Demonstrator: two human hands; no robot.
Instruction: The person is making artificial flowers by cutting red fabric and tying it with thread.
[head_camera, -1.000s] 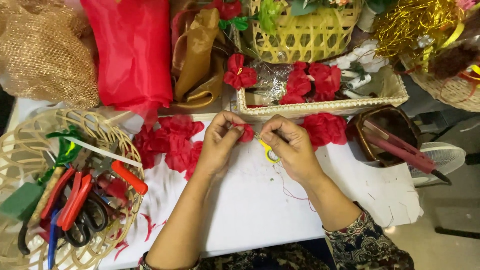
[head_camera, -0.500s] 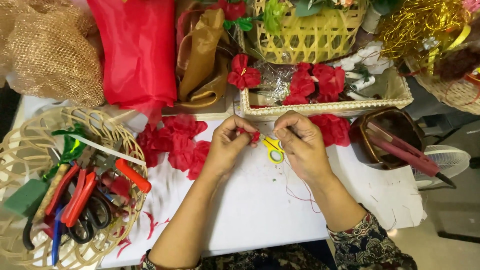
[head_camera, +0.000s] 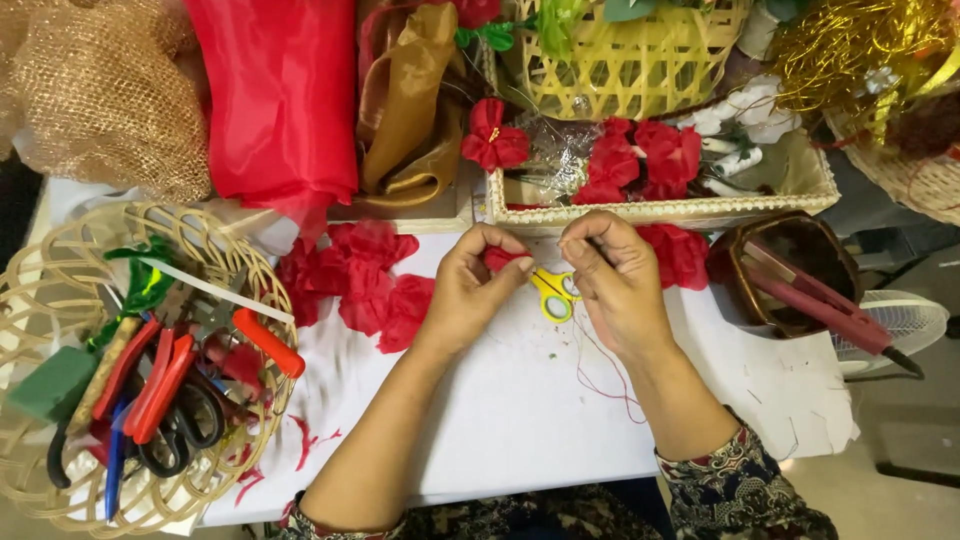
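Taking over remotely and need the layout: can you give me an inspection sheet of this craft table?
Surface: white table, red scraps on it.
Job's things: small red fabric piece pinched in left hand; red thread trailing under right hand; yellow-handled scissors lying between the hands.
Clutter: loose red fabric flowers; woven basket of pliers and scissors; long tray with more flowers; brown bowl holding a red tool.
Grippers: both hands' fingers pinched shut; whether the right holds the thread is unclear.
Cables: nothing seen.
Surroundings: red cloth, gold mesh, yellow basket, white fan.
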